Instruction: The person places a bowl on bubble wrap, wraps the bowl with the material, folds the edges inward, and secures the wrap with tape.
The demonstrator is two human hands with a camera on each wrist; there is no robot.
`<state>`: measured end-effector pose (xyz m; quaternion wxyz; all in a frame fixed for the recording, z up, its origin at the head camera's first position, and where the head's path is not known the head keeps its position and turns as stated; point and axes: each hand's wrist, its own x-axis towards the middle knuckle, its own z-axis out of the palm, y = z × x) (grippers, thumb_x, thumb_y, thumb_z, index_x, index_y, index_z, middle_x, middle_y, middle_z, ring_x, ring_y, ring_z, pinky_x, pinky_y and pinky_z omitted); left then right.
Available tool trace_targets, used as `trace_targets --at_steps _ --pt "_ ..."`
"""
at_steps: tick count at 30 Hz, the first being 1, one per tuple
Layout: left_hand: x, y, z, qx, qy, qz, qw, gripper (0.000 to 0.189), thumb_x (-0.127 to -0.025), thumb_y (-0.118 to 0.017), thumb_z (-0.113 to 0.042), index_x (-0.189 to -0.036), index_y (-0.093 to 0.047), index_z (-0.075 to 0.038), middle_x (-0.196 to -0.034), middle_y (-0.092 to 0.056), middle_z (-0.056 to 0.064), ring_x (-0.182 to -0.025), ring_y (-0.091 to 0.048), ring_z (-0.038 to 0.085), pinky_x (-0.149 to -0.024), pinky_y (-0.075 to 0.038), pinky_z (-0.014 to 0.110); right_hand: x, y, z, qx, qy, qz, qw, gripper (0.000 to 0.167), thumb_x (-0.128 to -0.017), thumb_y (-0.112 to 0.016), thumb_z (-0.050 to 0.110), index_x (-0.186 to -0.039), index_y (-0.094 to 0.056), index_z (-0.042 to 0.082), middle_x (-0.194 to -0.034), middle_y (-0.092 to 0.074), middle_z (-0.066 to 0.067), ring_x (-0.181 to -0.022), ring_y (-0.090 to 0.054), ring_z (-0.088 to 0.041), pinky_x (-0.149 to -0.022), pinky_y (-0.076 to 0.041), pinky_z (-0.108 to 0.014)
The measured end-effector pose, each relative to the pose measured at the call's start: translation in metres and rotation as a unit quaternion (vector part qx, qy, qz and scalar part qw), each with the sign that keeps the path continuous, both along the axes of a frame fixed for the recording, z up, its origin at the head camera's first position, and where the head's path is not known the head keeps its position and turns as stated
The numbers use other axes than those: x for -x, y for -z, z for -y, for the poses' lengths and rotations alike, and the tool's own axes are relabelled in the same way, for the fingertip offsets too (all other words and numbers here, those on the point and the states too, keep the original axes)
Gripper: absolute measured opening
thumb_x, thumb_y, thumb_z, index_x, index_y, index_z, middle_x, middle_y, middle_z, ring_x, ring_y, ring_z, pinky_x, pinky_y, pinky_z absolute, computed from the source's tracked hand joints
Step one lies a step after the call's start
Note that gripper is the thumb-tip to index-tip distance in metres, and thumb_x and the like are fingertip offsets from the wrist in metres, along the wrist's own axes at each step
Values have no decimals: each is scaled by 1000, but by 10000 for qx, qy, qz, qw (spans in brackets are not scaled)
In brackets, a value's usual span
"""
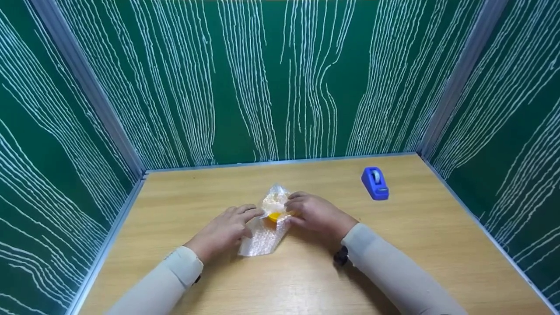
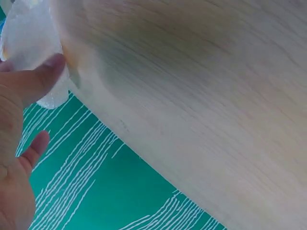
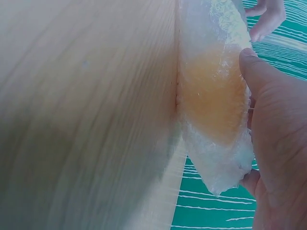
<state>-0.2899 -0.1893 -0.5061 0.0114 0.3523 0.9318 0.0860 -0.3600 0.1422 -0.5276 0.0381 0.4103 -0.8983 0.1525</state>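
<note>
A sheet of clear bubble wrap lies on the table, folded partly around a yellow-orange object. The wrap blurs the object's shape; in the right wrist view the orange object looks rounded. From the left side my left hand holds the wrap's edge between thumb and fingers. My right hand grips the opposite side, its thumb on the near flap and its fingers farther back. In the left wrist view, the left thumb overlaps the bubble wrap.
A blue tape dispenser with a roll of tape stands at the back right of the wooden table. Green panels with wavy white lines enclose the table at the back and both sides, framed by grey metal posts.
</note>
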Motion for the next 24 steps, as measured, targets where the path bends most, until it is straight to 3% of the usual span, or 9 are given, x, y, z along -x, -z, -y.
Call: trace_targets --at_steps 2,4,6,12,17,20,24 --pt "1 0 0 82 99 -153 9998 33 -103 -85 -15 -134 -84 -26 -184 -41 -11 -173 -37 29 -139 -34 64 0 0 0 -12 -9 16 10000 49 -111 -72 51 -145 -78 16 -151 -77 -3 -153 -63 -28 -131 -51 -49" --pt "2 -1 -1 213 403 -468 9979 19 -101 -88 -14 -117 -90 -24 -183 -43 -9 -173 -37 28 -138 -35 65 1 0 0 -9 -30 -15 10000 48 -111 -73 50 -145 -78 16 -149 -78 -2 -152 -64 -28 -130 -51 -49" --pt "4 -2 -1 137 489 -532 9973 15 -101 -88 -18 -114 -90 -25 -181 -46 -9 -173 -39 27 -137 -37 63 2 1 0 -16 -112 -125 9999 46 -111 -73 48 -143 -79 15 -147 -79 -2 -151 -65 -29 -129 -52 -49" --pt "9 -5 -5 -501 545 -310 9968 27 -107 -79 -28 -133 -85 -26 -174 -56 -6 -169 -44 23 -139 -38 56 5 4 0 -42 -330 -362 9988 41 -111 -75 41 -140 -80 13 -142 -81 -3 -148 -67 -30 -129 -53 -49" --pt "14 -6 -12 -885 308 -43 9956 34 -109 -76 -35 -141 -81 -27 -170 -61 -7 -165 -50 24 -137 -42 52 5 2 1 -101 -275 -236 9993 41 -111 -74 43 -141 -80 16 -144 -80 -1 -149 -66 -27 -130 -52 -48" --pt "18 -7 -17 -1158 -19 343 9927 24 -109 -75 -37 -130 -85 -28 -168 -62 -8 -164 -51 26 -137 -42 54 5 1 1 -128 -257 -210 9994 41 -111 -74 44 -140 -81 17 -145 -80 -1 -149 -66 -27 -130 -51 -48" --pt "24 -6 -23 -1583 -451 873 9825 22 -110 -75 -40 -122 -87 -27 -168 -62 -8 -165 -51 29 -137 -40 57 5 0 2 -88 -262 -175 9995 40 -112 -74 44 -140 -81 17 -145 -80 0 -149 -67 -26 -130 -51 -48"
